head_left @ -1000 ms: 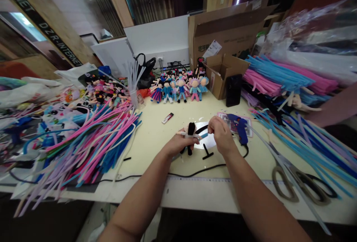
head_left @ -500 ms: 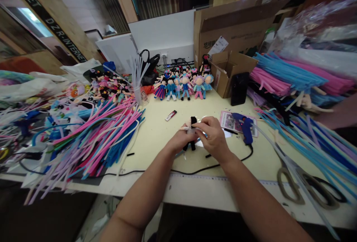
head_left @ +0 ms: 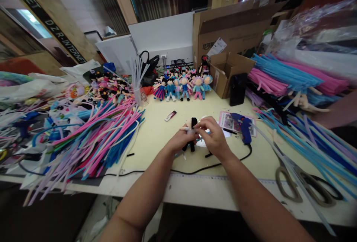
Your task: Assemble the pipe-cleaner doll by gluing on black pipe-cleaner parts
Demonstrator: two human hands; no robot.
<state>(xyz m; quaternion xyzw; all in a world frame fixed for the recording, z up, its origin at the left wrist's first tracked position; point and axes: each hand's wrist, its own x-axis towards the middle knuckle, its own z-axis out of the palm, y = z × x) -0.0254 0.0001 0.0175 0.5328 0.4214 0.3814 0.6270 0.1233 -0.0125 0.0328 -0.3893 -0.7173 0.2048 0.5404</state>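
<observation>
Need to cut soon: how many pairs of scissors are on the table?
1: the scissors lie at the table's near right edge, beside the blue pipe cleaners. More may be hidden under the piles.

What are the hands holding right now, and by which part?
Both hands, left hand and right hand, hold a small black pipe-cleaner figure around its middle; its top and legs stick out.

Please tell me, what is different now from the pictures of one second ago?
The right hand moved left, away from the blue glue gun, and closed in on the small black pipe-cleaner figure, now pinching at it. The left hand kept holding the figure throughout. The glue gun, the grey-handled scissors and the row of small finished dolls stayed in place.
</observation>
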